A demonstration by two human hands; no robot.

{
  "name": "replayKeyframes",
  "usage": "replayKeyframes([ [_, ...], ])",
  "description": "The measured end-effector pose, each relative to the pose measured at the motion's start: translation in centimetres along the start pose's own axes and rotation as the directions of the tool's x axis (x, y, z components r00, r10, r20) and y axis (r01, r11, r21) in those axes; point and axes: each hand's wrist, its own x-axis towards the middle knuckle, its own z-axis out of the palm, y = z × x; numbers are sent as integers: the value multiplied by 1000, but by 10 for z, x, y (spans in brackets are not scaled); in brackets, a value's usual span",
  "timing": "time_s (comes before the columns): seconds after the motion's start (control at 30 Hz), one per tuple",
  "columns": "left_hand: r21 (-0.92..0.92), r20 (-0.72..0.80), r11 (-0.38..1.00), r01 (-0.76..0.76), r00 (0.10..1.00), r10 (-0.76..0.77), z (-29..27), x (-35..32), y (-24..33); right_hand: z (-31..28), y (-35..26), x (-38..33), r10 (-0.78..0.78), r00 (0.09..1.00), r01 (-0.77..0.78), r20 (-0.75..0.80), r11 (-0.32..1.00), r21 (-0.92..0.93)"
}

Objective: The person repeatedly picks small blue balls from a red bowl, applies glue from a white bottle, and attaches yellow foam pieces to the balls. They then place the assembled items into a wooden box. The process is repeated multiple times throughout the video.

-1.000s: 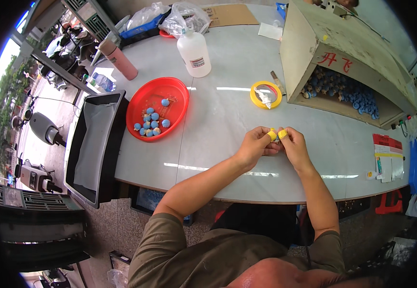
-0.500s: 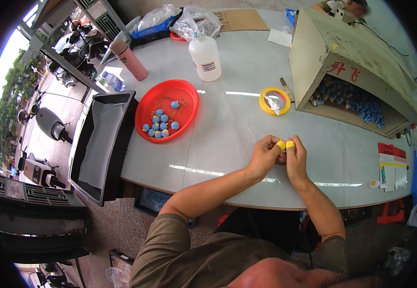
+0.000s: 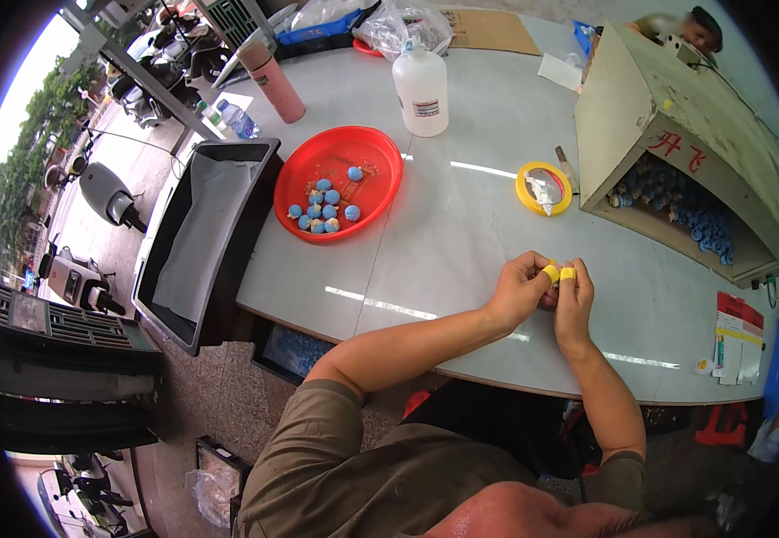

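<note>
Above the near part of the grey table, my left hand (image 3: 520, 294) and my right hand (image 3: 574, 303) meet with their fingertips pinched together. Yellow tape is wrapped round both thumbs. Whatever lies between the fingers is too small and too covered to name. Beyond the hands rests a roll of yellow tape (image 3: 524, 190) with crumpled white material in its middle. To the left stands a round red tray (image 3: 379, 157), in which several small blue balls (image 3: 330, 196) with pale, cream-coloured parts are gathered.
A pale open-fronted box (image 3: 618, 108) at the right holds many blue pieces (image 3: 676, 202). A black bin (image 3: 268, 179) stands left of the red tray. Farther back are a white plastic bottle (image 3: 424, 90) and a pink flask (image 3: 275, 85). Another person (image 3: 663, 29) is behind the box.
The whole view has shifted and turned slightly, so the table things sit differently in the picture. My hands stay pinched together, with little visible change in their grip.
</note>
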Motion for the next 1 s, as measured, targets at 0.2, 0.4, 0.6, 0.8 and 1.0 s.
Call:
replayKeyframes([
  [0.2, 11, 3, 1000, -2, 1000, 2, 5, -2, 3, -5, 1, 0, 18, 999, -18, 28, 1000, -3],
  [0.4, 12, 0, 1000, -6, 1000, 6, 4, -1, 4, -3, 1, -1, 26, 999, -26, 36, 1000, -4],
  [0.6, 18, 6, 1000, -7, 1000, 7, 2, -1, 4, -3, 5, -1, 3, 1000, -3, 20, 999, -34],
  [0.8, 30, 19, 1000, -4, 1000, 4, -1, 4, 0, -2, 2, -1, 11, 1000, -11, -12, 1000, 4],
  [1.0, 97, 6, 994, -51, 999, 51, 4, 6, 15, -6, -6, 12, 114, 993, -112, -3, 978, 178],
])
